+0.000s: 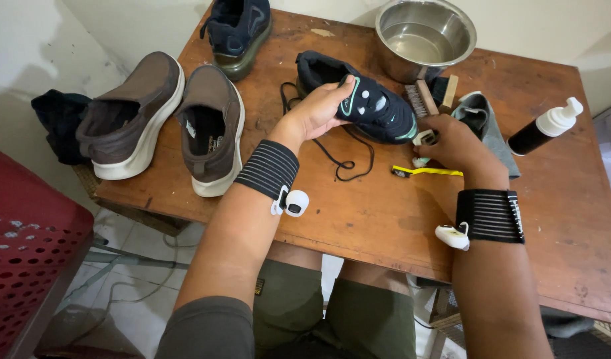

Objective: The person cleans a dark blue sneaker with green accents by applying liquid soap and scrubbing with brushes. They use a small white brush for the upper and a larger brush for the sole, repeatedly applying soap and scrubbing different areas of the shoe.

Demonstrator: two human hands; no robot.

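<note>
My left hand [319,110] grips the side of a black sneaker [359,96] with mint trim, which lies on the wooden table [359,219]. A loose black lace [339,159] trails from under it. My right hand [455,143] is closed on a small white object [423,139] beside the sneaker's toe. A yellow-handled toothbrush [428,171] lies just below that hand. Both wrists wear black striped bands with small white devices.
Two brown slip-on shoes [166,119] sit at the table's left, one overhanging the edge. A second dark sneaker [238,30], a steel bowl [425,33], a wooden brush [422,98], a grey cloth [482,119] and a black pump bottle [545,126] surround the hands. A red perforated crate [26,252] stands lower left.
</note>
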